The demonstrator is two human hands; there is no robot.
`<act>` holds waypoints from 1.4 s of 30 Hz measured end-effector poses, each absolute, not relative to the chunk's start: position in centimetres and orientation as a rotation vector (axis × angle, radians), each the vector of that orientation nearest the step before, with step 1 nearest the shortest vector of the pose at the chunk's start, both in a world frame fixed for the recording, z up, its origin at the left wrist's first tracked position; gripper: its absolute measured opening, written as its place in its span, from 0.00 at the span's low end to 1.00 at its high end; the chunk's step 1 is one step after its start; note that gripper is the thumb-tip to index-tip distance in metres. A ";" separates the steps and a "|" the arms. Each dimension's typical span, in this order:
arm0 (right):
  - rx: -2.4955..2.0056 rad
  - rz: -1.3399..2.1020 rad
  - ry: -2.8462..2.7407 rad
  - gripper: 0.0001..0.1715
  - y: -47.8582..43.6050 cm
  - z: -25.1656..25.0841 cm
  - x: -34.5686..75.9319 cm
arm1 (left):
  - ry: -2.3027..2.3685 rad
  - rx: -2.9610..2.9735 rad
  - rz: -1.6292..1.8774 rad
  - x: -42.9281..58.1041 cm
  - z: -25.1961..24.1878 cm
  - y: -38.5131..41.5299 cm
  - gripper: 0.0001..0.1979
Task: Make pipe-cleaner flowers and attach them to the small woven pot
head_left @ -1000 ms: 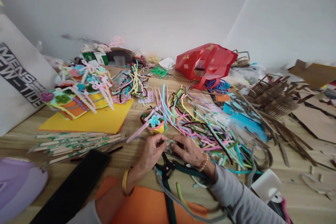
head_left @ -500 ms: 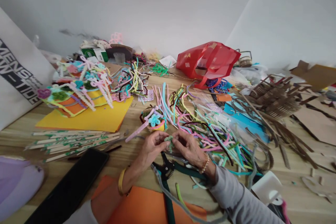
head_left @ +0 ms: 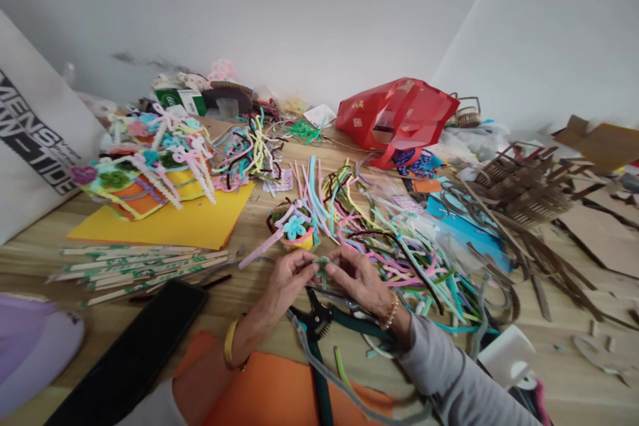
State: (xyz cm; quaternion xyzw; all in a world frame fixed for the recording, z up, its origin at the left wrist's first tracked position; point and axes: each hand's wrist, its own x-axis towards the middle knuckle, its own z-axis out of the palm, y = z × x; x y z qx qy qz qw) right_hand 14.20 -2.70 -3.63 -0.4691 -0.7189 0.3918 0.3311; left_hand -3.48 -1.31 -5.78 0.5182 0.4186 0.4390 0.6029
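Observation:
Between both hands is a small piece of green pipe cleaner (head_left: 322, 269), bent into loops. My left hand (head_left: 288, 279) pinches its left side with thumb and fingertips. From the other side, my right hand (head_left: 360, 281) pinches it with thumb and index finger. Just beyond them stands a small basket-like craft piece (head_left: 298, 229) with a blue pipe-cleaner flower and a pink handle. Under the hands lie dark-green-handled pliers or cutters (head_left: 318, 319), partly covered by my right wrist. A pile of coloured pipe cleaners (head_left: 414, 266) spreads to the right.
Finished-looking flower pieces (head_left: 150, 170) sit on yellow sheets (head_left: 210, 219) at left. Wrapped chopsticks (head_left: 144, 273) and a black phone (head_left: 134, 353) lie nearer. Orange sheets (head_left: 269, 389) are at the front. A red bag (head_left: 394, 113) and brown woven baskets (head_left: 529, 180) stand at the right.
The green looped piece has turned slightly between the fingertips, and the fingers have shifted a little around it. Both hands stay in nearly the same place.

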 end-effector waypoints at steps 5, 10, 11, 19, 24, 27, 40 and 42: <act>-1.258 1.005 -1.924 0.12 -2.6 -3.9 14.2 | 0.993 1.166 1.013 -3.3 -5.0 -1.7 0.11; -1.273 1.012 -1.839 0.13 -2.3 -5.1 14.5 | 1.000 1.139 1.008 -3.3 -4.5 -1.9 0.12; -1.279 1.001 -1.826 0.13 -2.2 -5.2 14.5 | 0.998 1.134 1.002 -3.3 -4.6 -1.9 0.13; -1.292 0.974 -1.818 0.13 -2.3 -4.9 14.4 | 0.946 1.230 0.996 -3.2 -5.7 -1.7 0.07; -1.282 0.983 -1.811 0.11 -2.3 -5.1 14.5 | 0.970 1.253 0.995 -3.3 -6.0 -1.8 0.06; -1.276 0.985 -1.803 0.12 -2.3 -5.1 14.5 | 0.971 1.258 0.985 -3.3 -5.8 -1.8 0.06; -1.249 1.052 -1.754 0.16 -2.2 -4.9 14.5 | 1.008 1.231 1.020 -3.3 -5.6 -1.5 0.11; -1.256 1.021 -1.761 0.14 -2.2 -5.1 14.5 | 1.000 1.217 1.013 -3.2 -5.8 -1.5 0.11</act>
